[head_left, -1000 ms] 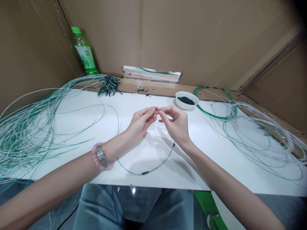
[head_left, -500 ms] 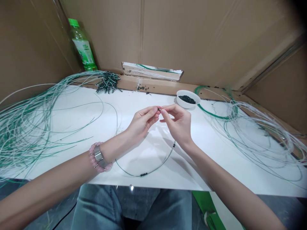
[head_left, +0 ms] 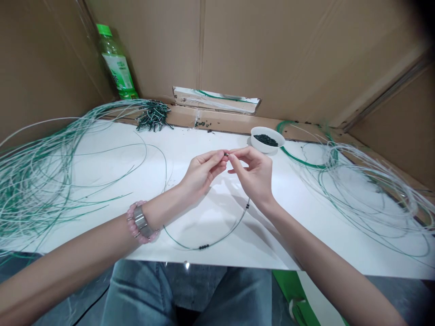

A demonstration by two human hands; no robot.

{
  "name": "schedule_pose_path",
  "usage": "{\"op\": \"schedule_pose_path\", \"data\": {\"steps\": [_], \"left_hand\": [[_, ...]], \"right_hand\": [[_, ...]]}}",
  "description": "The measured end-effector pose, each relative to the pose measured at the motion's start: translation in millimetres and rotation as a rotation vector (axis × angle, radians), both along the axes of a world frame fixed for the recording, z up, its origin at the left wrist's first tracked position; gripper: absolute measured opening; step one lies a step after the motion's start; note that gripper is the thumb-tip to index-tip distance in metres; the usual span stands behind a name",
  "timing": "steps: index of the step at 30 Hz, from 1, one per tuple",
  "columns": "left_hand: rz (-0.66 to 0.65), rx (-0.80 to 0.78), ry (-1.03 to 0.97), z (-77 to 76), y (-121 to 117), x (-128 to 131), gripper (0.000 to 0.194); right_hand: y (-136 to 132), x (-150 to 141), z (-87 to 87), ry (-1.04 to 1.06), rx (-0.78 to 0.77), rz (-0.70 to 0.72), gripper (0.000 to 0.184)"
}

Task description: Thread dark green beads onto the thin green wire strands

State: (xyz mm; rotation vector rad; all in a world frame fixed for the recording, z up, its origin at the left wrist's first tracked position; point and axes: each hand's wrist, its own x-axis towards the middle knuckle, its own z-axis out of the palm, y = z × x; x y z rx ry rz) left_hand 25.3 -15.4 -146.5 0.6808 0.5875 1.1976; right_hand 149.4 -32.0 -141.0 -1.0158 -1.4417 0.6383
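Observation:
My left hand point(head_left: 205, 174) and my right hand point(head_left: 253, 174) meet fingertip to fingertip above the table. Between their pinched thumbs and forefingers is a small dark bead point(head_left: 226, 154), partly covered by the fingers. A thin green cord point(head_left: 175, 243) hangs in a loop below my hands and rests on the white table. Several black beads point(head_left: 204, 246) sit together on its low curve, and a few more dark beads point(head_left: 247, 206) are higher up, under my right hand. Beyond my right hand stands a white bowl point(head_left: 267, 147) of dark beads.
Green and white cords point(head_left: 37, 181) spread over the left side, their dark beaded ends point(head_left: 153, 115) bunched at the back. Looser coils point(head_left: 367, 190) lie on the right. A green bottle point(head_left: 117, 68) stands in the back left corner against cardboard walls point(head_left: 288, 54). Loose beads point(head_left: 204, 123) are scattered behind.
Almost nothing differs. Both hands keep the same pinch on the bead, with only a very slight shift to the right.

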Motion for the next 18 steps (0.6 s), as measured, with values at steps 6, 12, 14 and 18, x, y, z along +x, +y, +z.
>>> {"op": "schedule_pose_path", "data": {"steps": [6, 12, 14, 18], "left_hand": [[-0.004, 0.012, -0.01, -1.1, 1.1, 0.3, 0.008], [-0.005, 0.064, 0.031, -3.4, 2.5, -0.9, 0.021], [0.006, 0.094, 0.066, -3.9, 2.6, -1.0, 0.024], [0.016, 0.128, 0.121, -5.3, 1.9, -0.6, 0.022]], "right_hand": [[0.5, -0.4, -1.7, -0.002, 0.007, -0.004, 0.011], [-0.1, 0.7, -2.8, -0.026, 0.02, -0.028, 0.011], [-0.7, 0.4, -2.5, -0.037, 0.023, -0.039, 0.01], [-2.1, -0.9, -1.2, -0.053, 0.024, -0.051, 0.01]]}}
